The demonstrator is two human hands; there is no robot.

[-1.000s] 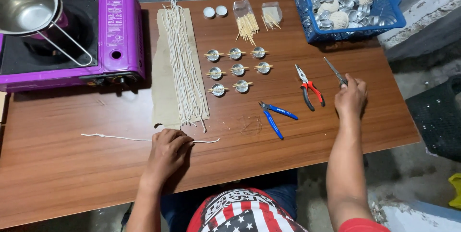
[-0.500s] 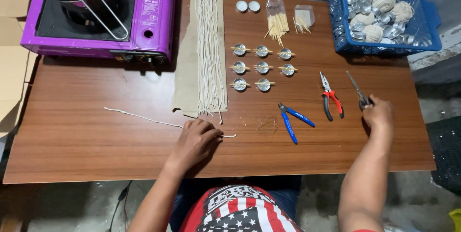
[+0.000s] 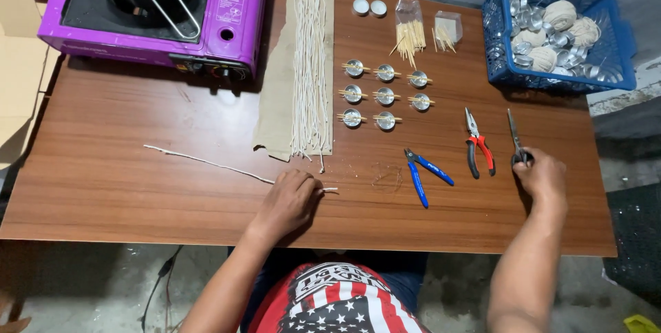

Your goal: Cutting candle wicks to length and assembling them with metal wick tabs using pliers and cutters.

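Down on the brown wood-grain table (image 3: 124,188), the left hand (image 3: 289,201) lies with its fingertips pressed on a single long white waxed string (image 3: 206,162) that runs away to the left, its short end poking out to the right of the fingers. The right hand (image 3: 544,178) is curled around the handles of a pair of grey metal scissors (image 3: 516,139), blades pointing away and lying on the table. Between the hands lie blue-handled cutters (image 3: 423,173) and red-handled pliers (image 3: 477,146), both untouched. Beyond the left hand, a bundle of white wicks (image 3: 311,64) rests on a tan cloth strip (image 3: 277,92), beside eight small round metal cups (image 3: 384,95), each with a stick across it. Two white tealights (image 3: 369,7), two clear bags of wooden sticks (image 3: 425,30), a blue plastic basket (image 3: 559,84) and a purple portable gas stove (image 3: 227,16) line the far edge.
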